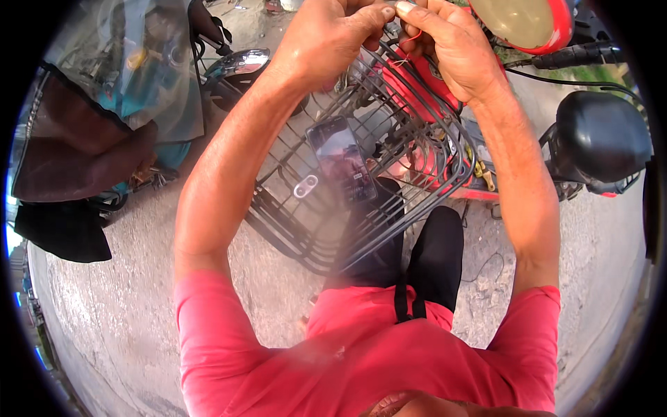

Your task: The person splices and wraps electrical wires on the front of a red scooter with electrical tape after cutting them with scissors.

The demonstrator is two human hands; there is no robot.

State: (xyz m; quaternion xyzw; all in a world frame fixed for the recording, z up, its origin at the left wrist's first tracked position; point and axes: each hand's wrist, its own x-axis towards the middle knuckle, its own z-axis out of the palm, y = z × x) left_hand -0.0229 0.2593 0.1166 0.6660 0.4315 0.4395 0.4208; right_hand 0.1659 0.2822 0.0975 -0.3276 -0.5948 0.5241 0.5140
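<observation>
Outdoor concrete ground, red scooter [424,90] ahead. Left hand [330,35] and right hand [445,42] both pinched on thin wire [406,43] at black wire basket [361,174] rim; phone [342,160] inside. Step: tying basket on. Next likely needs tight twisting.

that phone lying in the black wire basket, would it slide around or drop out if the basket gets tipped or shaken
The dark flat smartphone lies loose on the black wire basket, so it would probably slide if tilted. It looks wider than the gaps between wires, so it likely would not fall through. Its glass face seems fragile against metal wires.
</observation>
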